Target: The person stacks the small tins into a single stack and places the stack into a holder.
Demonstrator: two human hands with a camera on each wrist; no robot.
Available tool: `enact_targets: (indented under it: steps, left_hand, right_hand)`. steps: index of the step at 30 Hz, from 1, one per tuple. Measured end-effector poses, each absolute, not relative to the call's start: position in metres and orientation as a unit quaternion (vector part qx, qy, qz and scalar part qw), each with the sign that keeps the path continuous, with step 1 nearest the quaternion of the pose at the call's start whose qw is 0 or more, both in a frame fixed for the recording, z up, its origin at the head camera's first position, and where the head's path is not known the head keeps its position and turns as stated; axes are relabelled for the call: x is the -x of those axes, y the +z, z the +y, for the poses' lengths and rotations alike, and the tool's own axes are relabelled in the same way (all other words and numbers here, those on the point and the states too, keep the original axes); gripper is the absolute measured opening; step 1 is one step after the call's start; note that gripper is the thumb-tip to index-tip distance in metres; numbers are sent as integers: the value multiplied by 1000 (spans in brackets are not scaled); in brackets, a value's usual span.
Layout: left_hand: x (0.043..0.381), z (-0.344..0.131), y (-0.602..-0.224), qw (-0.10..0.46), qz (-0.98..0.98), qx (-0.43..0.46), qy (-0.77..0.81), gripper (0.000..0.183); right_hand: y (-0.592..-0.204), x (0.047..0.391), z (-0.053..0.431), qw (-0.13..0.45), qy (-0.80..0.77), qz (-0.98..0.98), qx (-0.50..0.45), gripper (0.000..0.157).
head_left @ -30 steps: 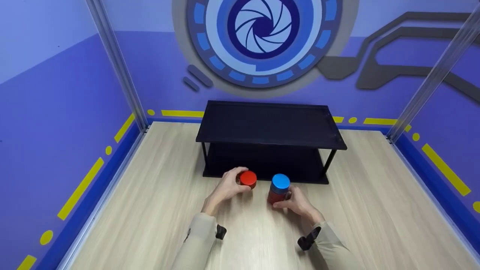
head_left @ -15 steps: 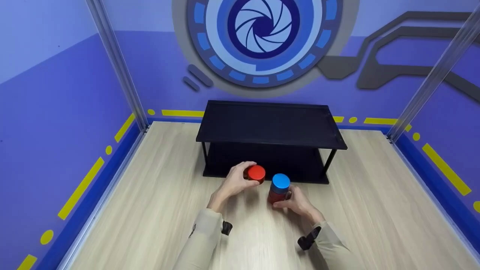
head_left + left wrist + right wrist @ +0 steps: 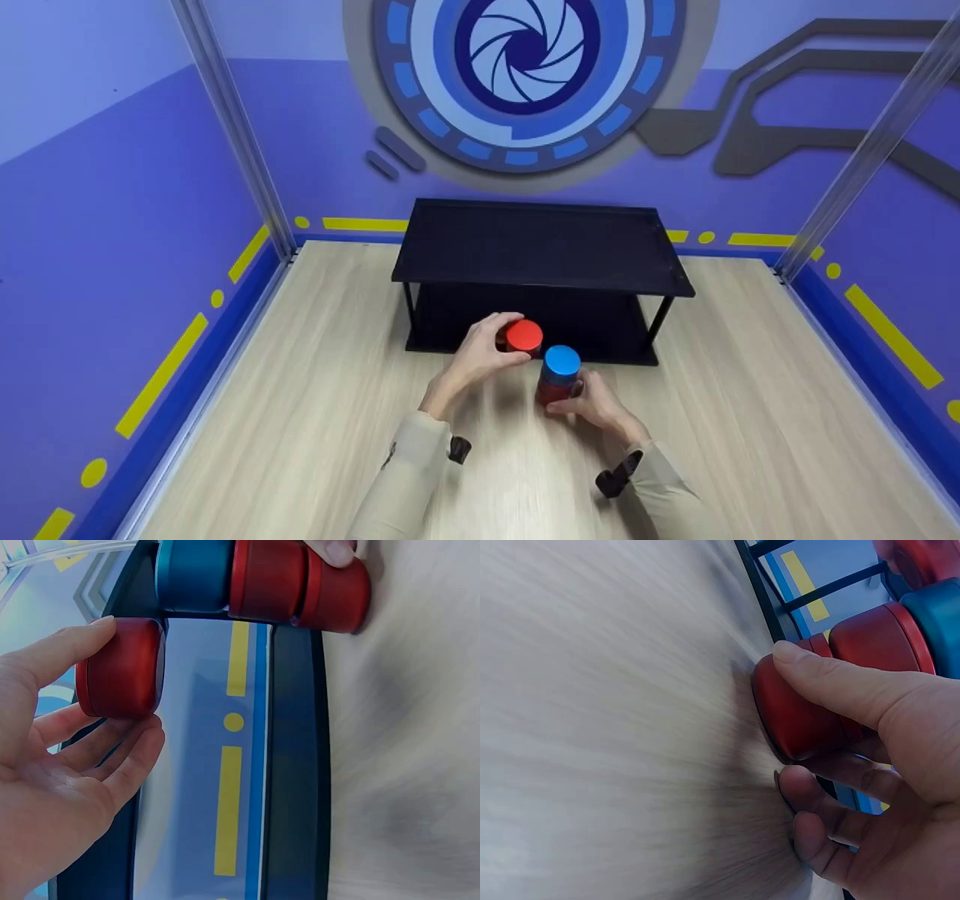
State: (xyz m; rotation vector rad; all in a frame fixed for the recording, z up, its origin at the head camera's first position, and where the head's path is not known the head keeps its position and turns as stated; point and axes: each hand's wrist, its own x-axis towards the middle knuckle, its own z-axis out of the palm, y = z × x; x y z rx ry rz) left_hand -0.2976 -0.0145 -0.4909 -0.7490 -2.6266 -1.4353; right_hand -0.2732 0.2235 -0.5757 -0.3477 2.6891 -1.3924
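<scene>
My left hand [image 3: 480, 352] grips a small round red tin [image 3: 124, 667] between thumb and fingers, holding it up in the air in front of the black shelf. Just to its right stands a stack of tins on the table: a blue tin [image 3: 562, 361] on top, a red tin [image 3: 881, 637] in the middle and another red tin [image 3: 802, 705] at the bottom. My right hand [image 3: 596, 409] holds the bottom tin, thumb on the near side and fingers curled behind it. The raised tin is level with the stack's upper part in the left wrist view.
A two-tier black shelf [image 3: 540, 247] stands behind the hands, its lower board [image 3: 450, 322] close behind the stack. Pale wood table [image 3: 337, 390] spreads around. Blue-purple walls [image 3: 135, 225] with metal corner posts [image 3: 232, 127] enclose the back and sides.
My left hand has lifted the red tin and carried it right and away from me, closer to the stack. My right hand and the stack have stayed in place.
</scene>
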Motion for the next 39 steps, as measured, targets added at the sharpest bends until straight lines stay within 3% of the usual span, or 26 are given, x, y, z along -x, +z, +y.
enact_targets:
  steps: [33,39]
  left_hand:
    - [291,27,-483,6,-844,281,-457,60]
    - [290,32,-483,2,-843,285,-456,60]
  right_hand:
    - [-578,275,225,27,-460,874,155,60]
    - [-578,275,225,36,-472,868,152,53]
